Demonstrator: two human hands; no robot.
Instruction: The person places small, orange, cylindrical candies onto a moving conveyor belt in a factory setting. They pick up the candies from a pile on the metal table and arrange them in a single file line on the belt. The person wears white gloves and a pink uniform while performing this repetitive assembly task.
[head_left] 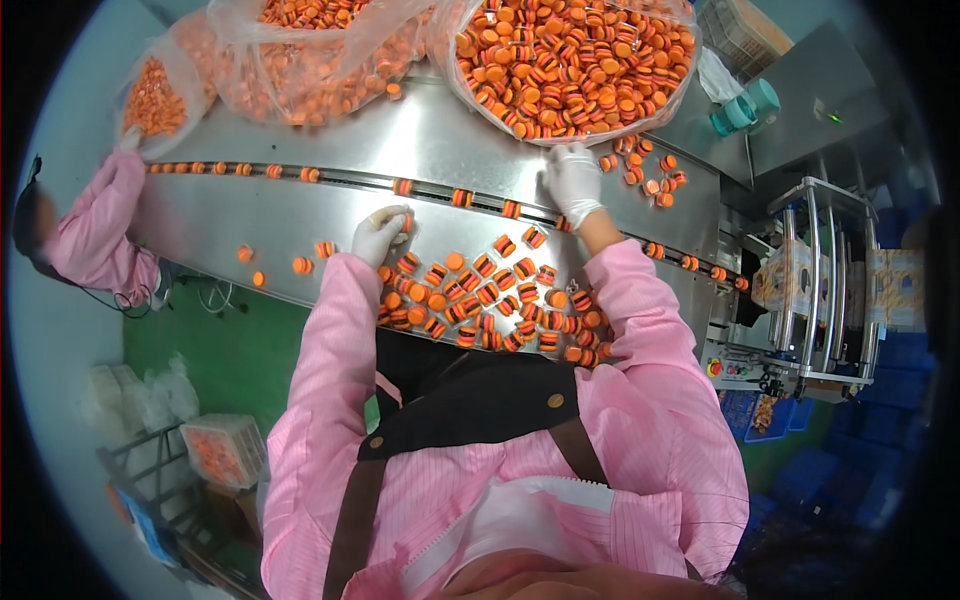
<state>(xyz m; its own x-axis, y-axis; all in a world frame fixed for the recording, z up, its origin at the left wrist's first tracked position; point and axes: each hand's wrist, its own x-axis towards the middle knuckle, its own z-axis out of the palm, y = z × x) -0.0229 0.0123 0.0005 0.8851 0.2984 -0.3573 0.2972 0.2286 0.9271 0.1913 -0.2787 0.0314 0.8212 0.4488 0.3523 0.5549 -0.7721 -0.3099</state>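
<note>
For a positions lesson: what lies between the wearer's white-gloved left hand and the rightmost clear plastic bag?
Head view: a narrow dark conveyor track carrying orange striped pieces, then silver metal tabletop.

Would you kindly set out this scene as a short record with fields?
Left hand: white-gloved, pinching a burger-shaped candy
Right hand: white-gloved, beside the near edge of the large plastic bag; grip unclear
Conveyor: narrow, across the steel table, bearing a row of candies
Loose candies: clustered near the person's body
Co-worker: far left, pink sleeves

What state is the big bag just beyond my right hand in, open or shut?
Open: the big bag has its mouth spread wide, baring the heap of orange pieces inside.
</note>
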